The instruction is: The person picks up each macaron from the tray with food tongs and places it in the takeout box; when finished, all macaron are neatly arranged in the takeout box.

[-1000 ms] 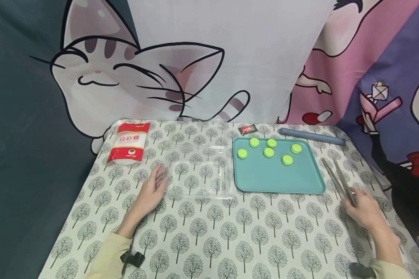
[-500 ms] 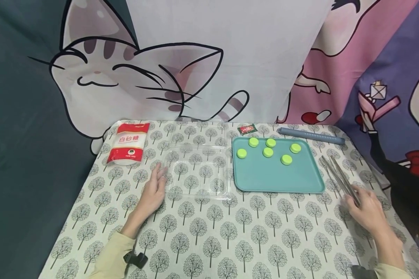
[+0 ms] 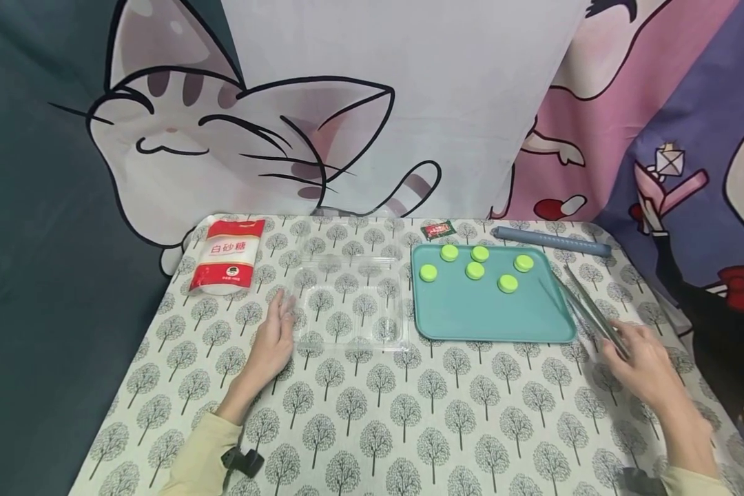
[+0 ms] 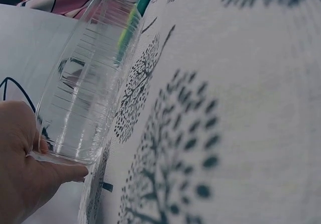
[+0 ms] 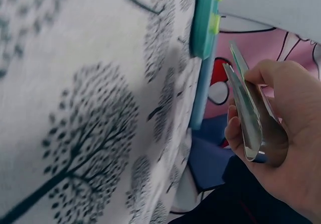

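In the head view my left hand (image 3: 273,339) is at the near left side of a clear plastic container (image 3: 350,343), whose transparent lid (image 3: 355,234) lies folded back. The left wrist view shows the thumb and fingers gripping the container's edge. My right hand (image 3: 646,362) holds metal tongs (image 3: 595,320) near their bent end. The tongs' arms stand apart with nothing between them. Their tips reach over the right edge of the teal tray (image 3: 471,320). Several light green discs that look like macarons (image 3: 508,283) lie on the tray's far half.
A red and white sugar bag (image 3: 228,255) lies at the far left. Behind the tray are a small green and red packet (image 3: 438,229) and a blue-grey rod (image 3: 552,241). A tree-patterned cloth (image 3: 372,427) covers the table. A cat-print curtain (image 3: 471,103) hangs behind.
My right hand has brought the tongs forward and to the left, from beside the tray to over its right edge. The left hand stays at the container. The green discs keep their places.
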